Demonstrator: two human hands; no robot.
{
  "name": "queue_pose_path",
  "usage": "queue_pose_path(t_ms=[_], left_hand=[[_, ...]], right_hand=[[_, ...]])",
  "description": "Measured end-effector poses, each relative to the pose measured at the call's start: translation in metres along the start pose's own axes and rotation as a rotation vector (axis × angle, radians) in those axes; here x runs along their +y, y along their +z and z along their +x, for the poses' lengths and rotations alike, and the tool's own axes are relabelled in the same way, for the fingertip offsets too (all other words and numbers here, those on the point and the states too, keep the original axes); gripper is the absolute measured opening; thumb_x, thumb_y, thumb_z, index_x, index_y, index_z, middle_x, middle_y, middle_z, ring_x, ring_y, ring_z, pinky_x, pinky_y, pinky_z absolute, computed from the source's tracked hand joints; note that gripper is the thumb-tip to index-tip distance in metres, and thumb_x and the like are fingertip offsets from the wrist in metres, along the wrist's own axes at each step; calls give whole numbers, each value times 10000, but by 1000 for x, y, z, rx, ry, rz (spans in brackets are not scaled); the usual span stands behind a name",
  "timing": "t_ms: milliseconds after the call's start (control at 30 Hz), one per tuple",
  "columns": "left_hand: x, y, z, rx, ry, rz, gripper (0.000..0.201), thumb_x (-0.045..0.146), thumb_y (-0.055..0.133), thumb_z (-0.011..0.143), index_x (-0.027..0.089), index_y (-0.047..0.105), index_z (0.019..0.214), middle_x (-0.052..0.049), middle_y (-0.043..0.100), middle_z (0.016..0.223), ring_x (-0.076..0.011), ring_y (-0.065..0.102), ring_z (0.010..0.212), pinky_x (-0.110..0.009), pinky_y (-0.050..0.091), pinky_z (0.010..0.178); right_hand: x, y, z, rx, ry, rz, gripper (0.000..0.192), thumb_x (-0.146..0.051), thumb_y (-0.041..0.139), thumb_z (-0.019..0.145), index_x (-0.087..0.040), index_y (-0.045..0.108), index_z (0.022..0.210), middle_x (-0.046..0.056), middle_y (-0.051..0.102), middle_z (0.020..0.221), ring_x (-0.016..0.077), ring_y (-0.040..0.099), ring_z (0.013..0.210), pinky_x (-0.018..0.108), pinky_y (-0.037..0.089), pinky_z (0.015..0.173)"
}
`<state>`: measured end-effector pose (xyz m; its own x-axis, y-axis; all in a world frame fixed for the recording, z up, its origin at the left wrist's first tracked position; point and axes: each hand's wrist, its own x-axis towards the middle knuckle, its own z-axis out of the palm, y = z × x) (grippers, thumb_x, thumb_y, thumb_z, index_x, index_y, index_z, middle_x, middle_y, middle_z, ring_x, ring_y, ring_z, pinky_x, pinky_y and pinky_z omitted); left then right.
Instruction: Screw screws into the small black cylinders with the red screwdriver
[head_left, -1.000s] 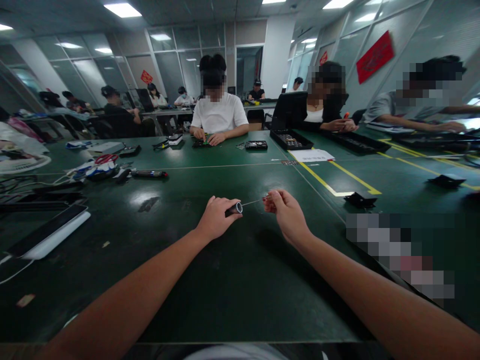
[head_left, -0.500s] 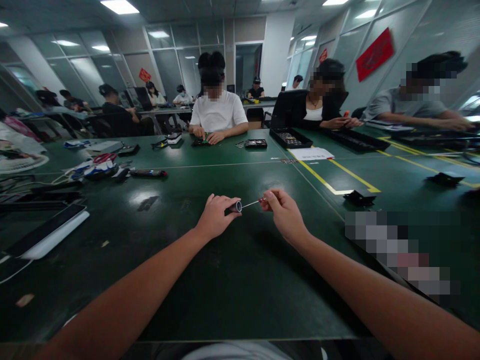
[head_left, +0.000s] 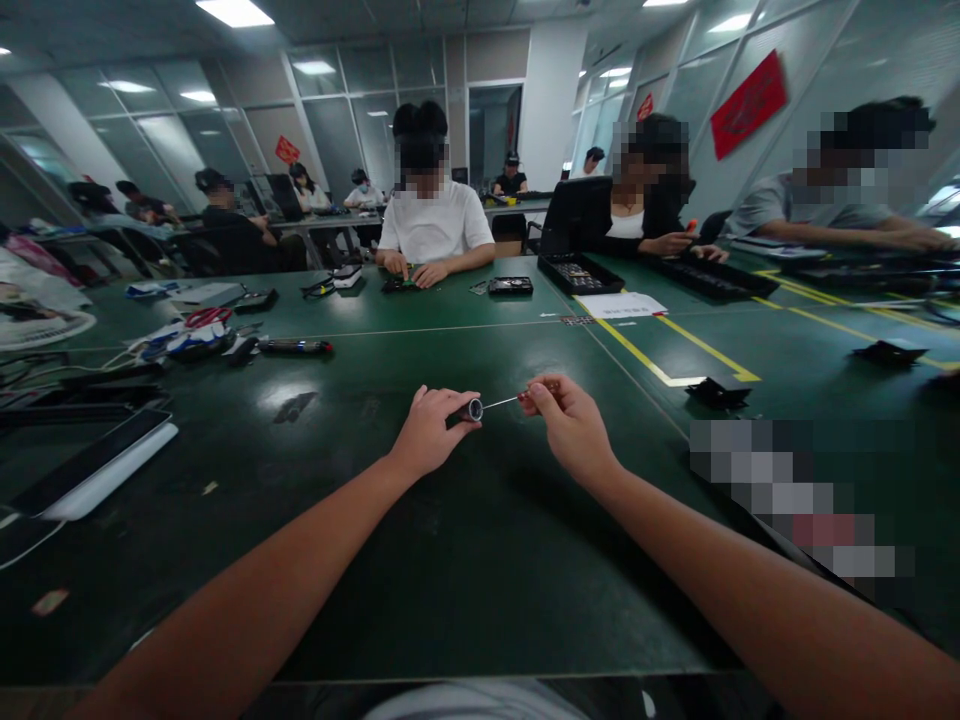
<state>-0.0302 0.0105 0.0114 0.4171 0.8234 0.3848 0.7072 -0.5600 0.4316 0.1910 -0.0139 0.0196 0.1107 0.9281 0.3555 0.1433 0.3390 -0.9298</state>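
Observation:
My left hand (head_left: 429,432) is closed around a short dark cylinder (head_left: 472,410), whose round open end with a silvery rim faces right and toward me. Between the fingers and thumb of my right hand (head_left: 570,425) is a thin screwdriver (head_left: 501,403), of which the metal shaft and a bit of reddish handle show. Its shaft points left, and the tip meets the rim of the cylinder or lies just behind it; I cannot tell which. Both hands are held over the middle of the green table (head_left: 450,580).
At left lie a black-and-white slab-like device (head_left: 97,465), a dark pen-like tool (head_left: 295,346) and red-handled scissors (head_left: 208,317) among cables. Across the table a person in white (head_left: 435,225) works. Black trays (head_left: 581,274) and small black parts (head_left: 718,393) are at right.
My hands, the cylinder and the screwdriver have barely moved. At the right, a co-worker's hands have drawn apart, one lowered to the black tray.

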Motion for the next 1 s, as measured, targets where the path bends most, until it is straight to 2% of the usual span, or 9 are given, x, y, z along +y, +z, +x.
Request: queue_pose_path(t_ms=[233, 400, 533, 600, 667, 767, 900, 1000], left_hand=[[-1, 2, 1, 2, -2, 11, 395, 363, 681, 908, 274, 628, 1289, -45, 700, 1185, -254, 600, 1141, -602, 231, 1185], [-4, 2, 0, 15, 4, 8, 388, 366, 690, 903, 278, 636, 1277, -42, 703, 1175, -253, 602, 1133, -605, 221, 1187], [-3, 2, 0, 4, 9, 10, 379, 367, 689, 903, 290, 641, 1271, -41, 700, 1190, -256, 597, 1155, -612, 212, 1191], [-3, 3, 0, -8, 13, 8, 374, 367, 682, 908, 293, 642, 1272, -41, 699, 1185, -258, 598, 1156, -620, 207, 1192], [-3, 3, 0, -9, 16, 9, 379, 363, 679, 910, 295, 638, 1280, -40, 698, 1182, -256, 599, 1153, -620, 209, 1192], [-2, 2, 0, 4, 11, 19, 387, 364, 679, 909, 298, 633, 1288, -38, 696, 1181, -252, 599, 1146, -613, 217, 1192], [-3, 2, 0, -10, 6, 17, 374, 372, 671, 914, 297, 642, 1279, -38, 698, 1159, -253, 600, 1133, -617, 207, 1194], [-4, 2, -1, -1, 4, 14, 384, 369, 674, 911, 287, 638, 1285, -40, 696, 1164, -252, 596, 1136, -612, 206, 1197]], right_hand=[[-5, 1, 0, -29, -13, -20, 206, -412, 595, 924, -213, 631, 962, 41, 706, 849, 190, 669, 777, 369, 531, 767], [-8, 0, -1, -108, -5, 40, 241, -445, 601, 913, -213, 629, 973, -11, 639, 696, 157, 590, 614, 321, 474, 627], [-7, 1, -3, -54, 45, 16, 378, -559, 498, 957, -218, 655, 909, -36, 540, 577, 144, 521, 533, 304, 426, 560], [-6, 2, -3, -11, 52, -41, 403, -564, 476, 963, -219, 675, 904, -26, 547, 594, 146, 522, 541, 306, 431, 562], [-5, 2, -3, 11, 33, -67, 328, -510, 510, 953, -227, 675, 971, -5, 613, 702, 154, 557, 605, 314, 456, 602], [-4, 1, -2, 13, 26, -1, 252, -451, 551, 924, -245, 642, 1036, 14, 658, 847, 173, 601, 732, 322, 490, 674], [-3, 0, -1, -38, 64, -32, 354, -526, 473, 955, -231, 660, 899, -15, 557, 663, 161, 545, 619, 316, 466, 621], [-1, 1, -1, -16, 91, -11, 303, -499, 532, 929, -226, 660, 952, -24, 580, 677, 151, 540, 598, 314, 463, 622]])
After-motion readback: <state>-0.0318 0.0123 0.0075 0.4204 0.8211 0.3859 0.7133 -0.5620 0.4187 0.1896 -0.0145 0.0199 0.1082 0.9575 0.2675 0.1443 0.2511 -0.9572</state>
